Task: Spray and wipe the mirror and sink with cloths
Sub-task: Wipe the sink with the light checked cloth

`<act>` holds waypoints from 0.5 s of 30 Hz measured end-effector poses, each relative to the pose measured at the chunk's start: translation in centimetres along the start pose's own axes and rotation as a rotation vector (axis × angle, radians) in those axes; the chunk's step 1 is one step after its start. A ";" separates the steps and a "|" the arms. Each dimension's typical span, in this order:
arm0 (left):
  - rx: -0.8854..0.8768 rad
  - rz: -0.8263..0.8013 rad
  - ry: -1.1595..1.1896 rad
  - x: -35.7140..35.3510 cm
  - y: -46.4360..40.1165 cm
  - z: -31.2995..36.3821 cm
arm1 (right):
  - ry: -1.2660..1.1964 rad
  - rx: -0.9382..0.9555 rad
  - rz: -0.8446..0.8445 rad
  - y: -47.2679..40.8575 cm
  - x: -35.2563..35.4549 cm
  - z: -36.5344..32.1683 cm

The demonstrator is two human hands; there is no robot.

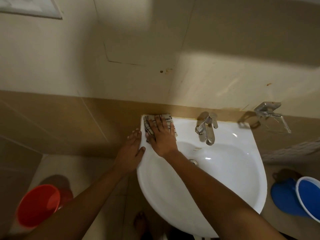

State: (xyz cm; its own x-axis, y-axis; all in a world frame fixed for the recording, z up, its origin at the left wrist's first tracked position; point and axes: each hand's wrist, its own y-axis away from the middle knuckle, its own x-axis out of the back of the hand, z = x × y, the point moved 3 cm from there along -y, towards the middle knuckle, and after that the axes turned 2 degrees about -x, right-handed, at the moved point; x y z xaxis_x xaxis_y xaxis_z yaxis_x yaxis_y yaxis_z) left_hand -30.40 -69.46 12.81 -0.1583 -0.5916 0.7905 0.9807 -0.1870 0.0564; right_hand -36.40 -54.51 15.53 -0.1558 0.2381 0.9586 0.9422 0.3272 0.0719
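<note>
A white wall-hung sink point(225, 184) fills the middle right of the view. On its back left corner lies a checked cloth point(150, 124), cream with dark lines. My right hand point(161, 135) presses flat on that cloth with fingers spread and straight. My left hand point(132, 149) rests against the sink's left outer edge, fingers straight and thumb over the rim. A corner of the mirror point(31, 7) shows at the top left. No spray bottle is in view.
A chrome tap point(207, 128) stands at the back of the sink, and a drain point(194, 161) sits in the bowl. A metal soap holder point(271, 116) juts from the wall on the right. On the floor stand a red bucket point(37, 205) and a blue bucket point(310, 196).
</note>
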 end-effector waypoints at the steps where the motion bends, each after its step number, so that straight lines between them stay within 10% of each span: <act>1: -0.005 0.010 0.002 0.0 0.1 0.2 | -0.022 -0.044 -0.005 -0.5 -0.1 -0.6; 8: -0.014 0.078 0.205 0.3 1.1 0.9 | -0.085 -0.011 0.000 0.8 -1.0 -2.5; 15: 0.396 0.210 0.635 1.2 4.0 1.1 | -0.138 0.116 -0.027 6.6 -3.4 -4.5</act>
State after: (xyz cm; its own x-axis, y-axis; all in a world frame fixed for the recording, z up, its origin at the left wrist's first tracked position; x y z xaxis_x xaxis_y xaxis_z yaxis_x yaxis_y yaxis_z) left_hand -26.51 -70.07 14.67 0.1178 -0.9419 0.3147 0.9463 0.2026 0.2520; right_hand -28.31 -57.30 13.95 -0.2273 0.3487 0.9093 0.8980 0.4362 0.0572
